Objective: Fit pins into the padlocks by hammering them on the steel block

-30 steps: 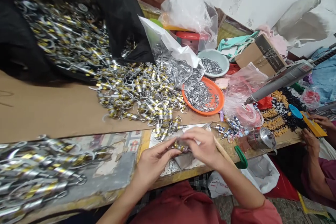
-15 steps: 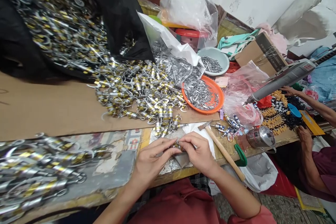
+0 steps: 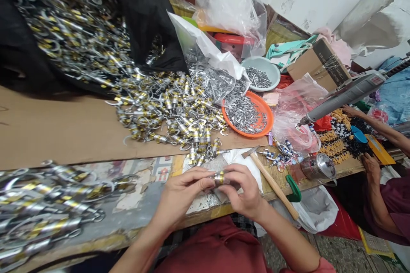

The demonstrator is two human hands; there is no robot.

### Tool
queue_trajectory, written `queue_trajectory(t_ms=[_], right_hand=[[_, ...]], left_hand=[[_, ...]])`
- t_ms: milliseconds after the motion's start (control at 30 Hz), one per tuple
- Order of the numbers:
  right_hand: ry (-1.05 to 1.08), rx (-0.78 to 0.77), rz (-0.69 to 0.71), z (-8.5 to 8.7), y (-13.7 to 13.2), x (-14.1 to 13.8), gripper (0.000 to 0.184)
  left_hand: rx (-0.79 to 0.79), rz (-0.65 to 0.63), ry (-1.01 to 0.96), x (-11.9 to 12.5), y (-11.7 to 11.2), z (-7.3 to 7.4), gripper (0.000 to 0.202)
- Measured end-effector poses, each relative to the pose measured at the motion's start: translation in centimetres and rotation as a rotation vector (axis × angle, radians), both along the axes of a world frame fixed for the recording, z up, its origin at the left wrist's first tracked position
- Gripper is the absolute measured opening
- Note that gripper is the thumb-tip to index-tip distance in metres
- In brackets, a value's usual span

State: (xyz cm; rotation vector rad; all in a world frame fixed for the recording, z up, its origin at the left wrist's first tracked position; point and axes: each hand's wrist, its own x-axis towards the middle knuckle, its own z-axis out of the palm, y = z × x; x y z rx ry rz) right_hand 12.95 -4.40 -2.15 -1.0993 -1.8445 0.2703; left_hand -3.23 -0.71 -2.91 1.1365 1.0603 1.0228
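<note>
A small silver-and-yellow cylindrical trinket (image 3: 219, 177), like a keychain pendant, is held between my hands over the front edge of the bench. My left hand (image 3: 185, 192) pinches its left end between thumb and fingers. The fingers of my right hand (image 3: 245, 190) are curled round the right end. Under them lies a grey metal block (image 3: 221, 163) on white paper. Just behind is a heap of similar silver-and-yellow trinkets (image 3: 173, 111), with curved hook-like parts. To the right of my right hand a hammer (image 3: 273, 187) with a wooden handle rests across the bench edge.
More trinkets (image 3: 48, 200) lie at the front left; others spill from a black bag (image 3: 147, 13). An orange plate (image 3: 270, 115) and a pale bowl (image 3: 275, 74) hold small metal parts. A grey power screwdriver (image 3: 346, 96) hangs at right, near a metal can (image 3: 318, 166) and another person's hands (image 3: 371, 166).
The trinket has come into clearer view between my hands. My right hand's fingers have spread from a tight pinch to a wider hold, and my left hand has shifted slightly left.
</note>
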Motion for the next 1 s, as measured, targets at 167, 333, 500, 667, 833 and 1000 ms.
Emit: queue_trajectory(t_ms=[167,333,500,667,833,1000], right_hand=[[-0.28,0.21,0.1,-0.3,0.2,1.5,0.031],[-0.368,0.267,0.132,0.8,0.6,1.8,0.026],[-0.242,0.166,0.123,1.2,0.3,1.3,0.027],[-0.05,0.041,0.115,1.4,-0.1,0.6,0.017],[-0.165,0.059,0.078,1.5,-0.8,0.5,0.016],[-0.052,0.009,0.071,1.4,-1.2,0.2,0.014]], left_hand=[[0.121,-0.024,0.089,-0.6,0.1,0.6,0.023],[0.5,-0.041,0.298,-1.0,-0.1,1.4,0.016],[0.622,-0.099,0.307,-1.2,0.0,1.7,0.018],[0.547,-0.193,0.236,-1.4,0.1,1.6,0.018],[0.571,-0.208,0.236,-1.4,0.0,1.8,0.017],[0.42,-0.238,0.156,-1.4,0.0,2.5,0.018]])
